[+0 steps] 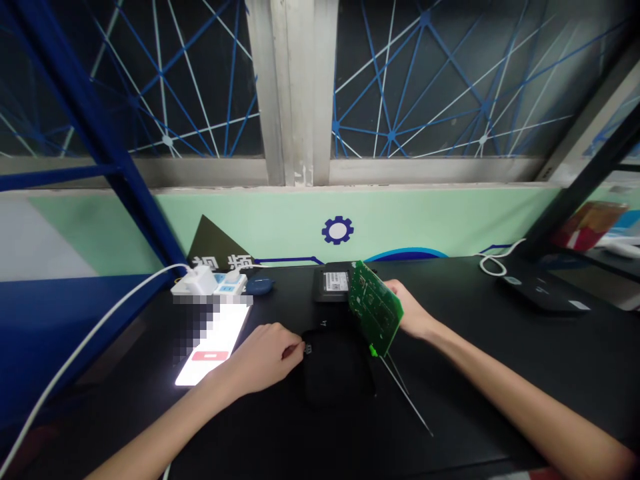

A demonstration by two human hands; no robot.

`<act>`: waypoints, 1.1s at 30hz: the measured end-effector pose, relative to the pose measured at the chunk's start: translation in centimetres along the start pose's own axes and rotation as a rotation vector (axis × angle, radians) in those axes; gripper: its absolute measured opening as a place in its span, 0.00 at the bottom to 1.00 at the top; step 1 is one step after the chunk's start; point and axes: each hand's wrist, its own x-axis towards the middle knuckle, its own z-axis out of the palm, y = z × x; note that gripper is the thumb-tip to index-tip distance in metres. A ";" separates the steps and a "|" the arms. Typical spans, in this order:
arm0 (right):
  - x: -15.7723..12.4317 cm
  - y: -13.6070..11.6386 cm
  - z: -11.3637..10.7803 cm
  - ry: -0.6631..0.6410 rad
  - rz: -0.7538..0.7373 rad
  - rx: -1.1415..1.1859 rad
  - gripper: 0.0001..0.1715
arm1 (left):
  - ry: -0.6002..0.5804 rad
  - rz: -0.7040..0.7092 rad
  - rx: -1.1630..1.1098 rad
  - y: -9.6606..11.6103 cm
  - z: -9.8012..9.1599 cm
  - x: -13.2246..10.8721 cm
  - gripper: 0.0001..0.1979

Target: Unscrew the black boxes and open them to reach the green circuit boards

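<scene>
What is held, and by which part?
The right hand holds the green circuit board by its upper-right edge; whether the left hand grips the black casing is unclear.

circuit board right of phone, power strip behind phone

On the left side we see a glowing screen, a power strip above it, and a painted gear mid-frame.

Black table, casing, power strip, phone
</scene>
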 end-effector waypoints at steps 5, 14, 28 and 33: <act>-0.3 0.3 0.0 0.015 -0.024 -0.002 0.24 | 0.023 0.021 0.020 0.1 -0.1 0.1 0.19; -0.2 0.4 -0.1 0.062 -0.061 -0.009 0.20 | 0.032 0.021 0.061 -0.2 -0.2 0.0 0.20; -0.1 2.8 -1.4 0.196 -0.055 -0.013 0.22 | 0.007 0.051 0.067 0.1 0.1 0.0 0.20; -0.2 2.8 -1.5 0.196 -0.054 -0.023 0.20 | 0.005 0.050 0.056 0.3 0.1 0.0 0.21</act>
